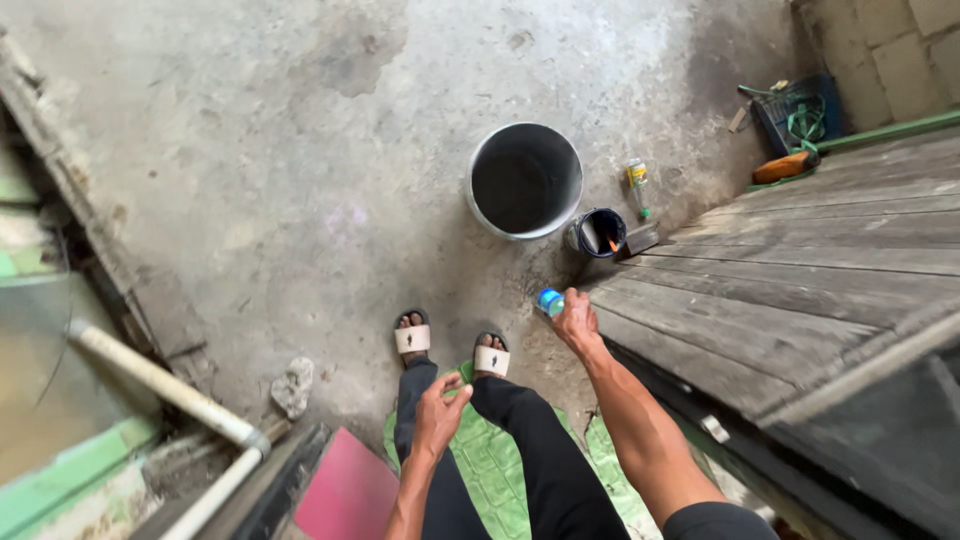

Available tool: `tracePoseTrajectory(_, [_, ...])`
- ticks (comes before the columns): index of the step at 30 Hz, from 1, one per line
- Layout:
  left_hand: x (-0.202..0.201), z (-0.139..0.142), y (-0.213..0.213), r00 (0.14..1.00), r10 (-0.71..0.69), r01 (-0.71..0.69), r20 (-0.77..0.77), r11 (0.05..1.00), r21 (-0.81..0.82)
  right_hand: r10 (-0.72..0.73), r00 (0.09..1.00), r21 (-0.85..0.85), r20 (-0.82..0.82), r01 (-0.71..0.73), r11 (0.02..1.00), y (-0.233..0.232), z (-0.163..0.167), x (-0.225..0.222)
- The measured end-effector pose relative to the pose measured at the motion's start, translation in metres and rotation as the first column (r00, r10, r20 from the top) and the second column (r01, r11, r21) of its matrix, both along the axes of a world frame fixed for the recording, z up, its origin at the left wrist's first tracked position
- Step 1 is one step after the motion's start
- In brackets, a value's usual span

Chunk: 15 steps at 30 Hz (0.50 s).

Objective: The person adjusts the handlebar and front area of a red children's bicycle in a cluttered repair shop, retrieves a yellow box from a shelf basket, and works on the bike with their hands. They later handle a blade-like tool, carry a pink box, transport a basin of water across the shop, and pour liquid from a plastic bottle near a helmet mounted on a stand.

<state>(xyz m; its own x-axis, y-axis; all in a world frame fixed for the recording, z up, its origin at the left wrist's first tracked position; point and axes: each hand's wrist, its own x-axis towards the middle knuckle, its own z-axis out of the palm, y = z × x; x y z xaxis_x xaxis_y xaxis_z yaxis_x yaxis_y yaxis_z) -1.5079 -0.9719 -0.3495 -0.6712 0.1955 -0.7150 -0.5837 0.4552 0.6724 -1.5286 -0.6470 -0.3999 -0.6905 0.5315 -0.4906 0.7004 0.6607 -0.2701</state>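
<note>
Standing in sandals on the concrete floor [300, 150], the person held the left hand [437, 415] open and empty above the knee. The right hand [577, 320] was closed around a small blue bottle [549, 301], low beside the wooden boards [800, 260]. Near it stood a grey bucket [525, 180] and a dark paint can [600, 233]. A firm, level grip seemed wise, to avoid spilling.

Right arm extended forward and down, forearm bare, elbow nearly straight. Right hand [577, 322] knuckles up, fingers curled into closed grip around small blue-capped object [549, 301] protruding left of grip. Left arm bent, forearm rising from lower frame. Left hand [438, 414] hanging loose over thighs, fingers half-curled, spread, holding nothing. Hands well apart. Legs in dark trousers below grip.
</note>
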Motion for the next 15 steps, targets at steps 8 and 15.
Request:
tracePoseTrajectory(8, [-0.056,-0.072,-0.006,0.99,-0.125,0.128,0.064,0.991,-0.043,-0.23,0.971,0.078,0.06,0.225,0.971,0.047,-0.085,-0.03])
tracePoseTrajectory(15, [-0.074,-0.162,-0.007,0.98,-0.052,0.049,0.191,0.999,0.019,-0.322,0.938,0.139,0.128,0.304,0.942,0.085,-0.187,-0.042])
